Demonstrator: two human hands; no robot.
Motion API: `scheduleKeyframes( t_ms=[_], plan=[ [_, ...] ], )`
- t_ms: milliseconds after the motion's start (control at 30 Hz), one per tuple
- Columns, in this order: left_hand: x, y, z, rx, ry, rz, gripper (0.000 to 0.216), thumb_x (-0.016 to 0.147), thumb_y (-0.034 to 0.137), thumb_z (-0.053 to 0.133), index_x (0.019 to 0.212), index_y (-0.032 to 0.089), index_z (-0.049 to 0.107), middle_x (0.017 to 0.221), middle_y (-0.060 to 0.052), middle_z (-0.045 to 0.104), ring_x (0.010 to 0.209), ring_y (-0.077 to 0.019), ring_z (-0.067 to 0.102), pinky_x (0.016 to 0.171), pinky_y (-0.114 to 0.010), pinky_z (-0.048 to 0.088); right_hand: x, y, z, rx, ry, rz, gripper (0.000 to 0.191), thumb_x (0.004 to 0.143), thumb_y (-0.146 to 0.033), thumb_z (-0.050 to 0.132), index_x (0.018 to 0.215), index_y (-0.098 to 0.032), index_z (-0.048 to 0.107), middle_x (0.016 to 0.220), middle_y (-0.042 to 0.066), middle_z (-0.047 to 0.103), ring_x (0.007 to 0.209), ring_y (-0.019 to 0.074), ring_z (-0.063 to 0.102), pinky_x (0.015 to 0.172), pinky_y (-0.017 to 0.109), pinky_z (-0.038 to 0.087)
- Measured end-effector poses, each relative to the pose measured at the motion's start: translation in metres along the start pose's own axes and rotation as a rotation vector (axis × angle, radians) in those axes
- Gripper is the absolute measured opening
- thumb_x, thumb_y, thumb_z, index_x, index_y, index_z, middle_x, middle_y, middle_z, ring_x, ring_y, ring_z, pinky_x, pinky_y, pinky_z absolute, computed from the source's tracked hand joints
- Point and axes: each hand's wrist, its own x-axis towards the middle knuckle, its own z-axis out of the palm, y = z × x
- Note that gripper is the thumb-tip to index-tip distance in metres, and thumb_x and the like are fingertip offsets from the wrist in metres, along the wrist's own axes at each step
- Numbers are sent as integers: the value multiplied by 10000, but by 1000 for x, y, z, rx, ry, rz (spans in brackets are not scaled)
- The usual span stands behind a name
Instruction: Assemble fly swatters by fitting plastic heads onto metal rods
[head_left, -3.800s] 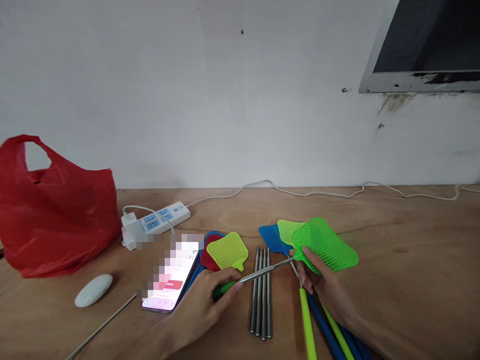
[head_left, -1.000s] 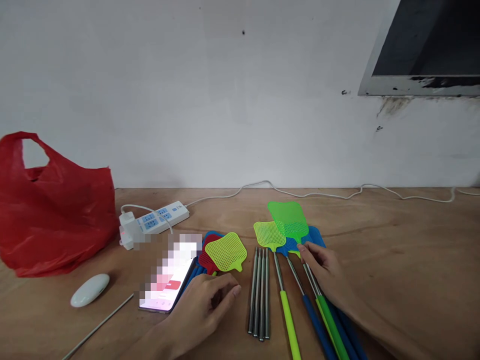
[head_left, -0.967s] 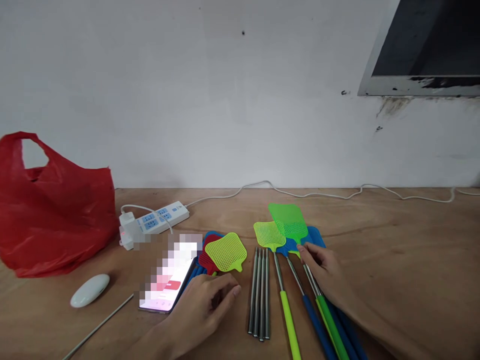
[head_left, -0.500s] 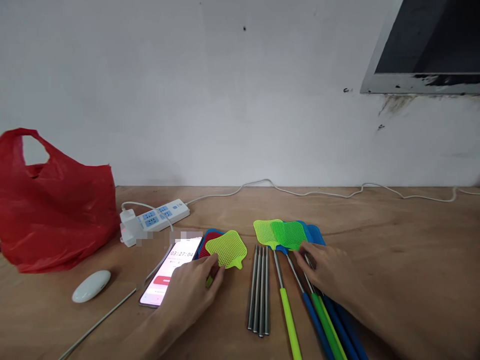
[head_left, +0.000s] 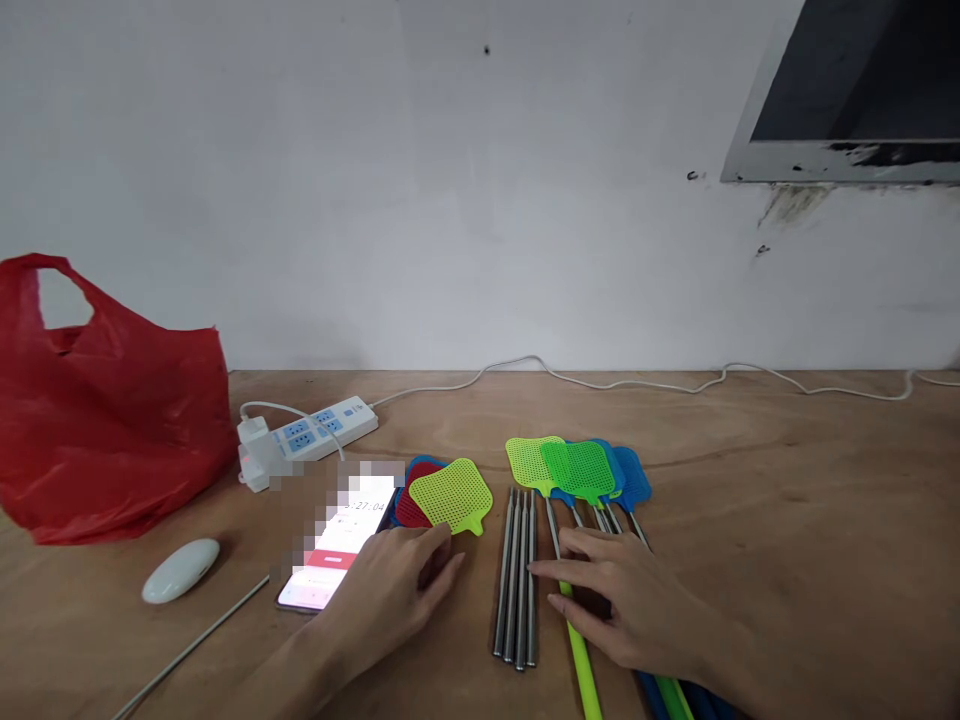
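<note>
Right hand lies spread flat, holding nothing, over the swatter handles, fingertips just beside the steel rods. Left hand curls loosely beside the phone; I can't tell if it grips anything. Farther back: yellow swatter head, power strip.
</note>
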Motion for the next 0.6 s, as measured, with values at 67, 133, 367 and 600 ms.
scheduleKeyframes(
  t_ms=[67,133,367,600],
  plan=[
    [-1,2,0,-82,-26,62,271,982,347,451,755,215,515,671,8,613,585,-167,551,551,-264,307,0,0,-2,9,-11,5,264,971,-303,509,1165,-289,687,903,33,621,842,194,613,707,309,400],
    [-2,2,0,-120,-27,97,255,984,346,450,773,216,507,696,10,614,600,-163,549,555,-259,315,-1,-1,-4,30,-13,9,257,970,-296,510,1150,-281,693,891,28,612,822,183,603,693,303,391],
    [1,-4,-3,79,52,4,309,980,352,435,716,213,512,634,-2,599,554,-182,541,544,-289,247,-1,-5,-3,56,-5,-15,161,939,-269,554,964,-230,709,870,23,591,809,172,581,668,302,370],
    [-1,1,-3,15,-25,72,344,982,359,439,676,210,487,636,4,602,561,-169,537,538,-286,266,-1,-6,0,61,19,-25,127,919,-250,579,883,-204,692,904,43,600,873,194,573,726,326,408]
  ],
)
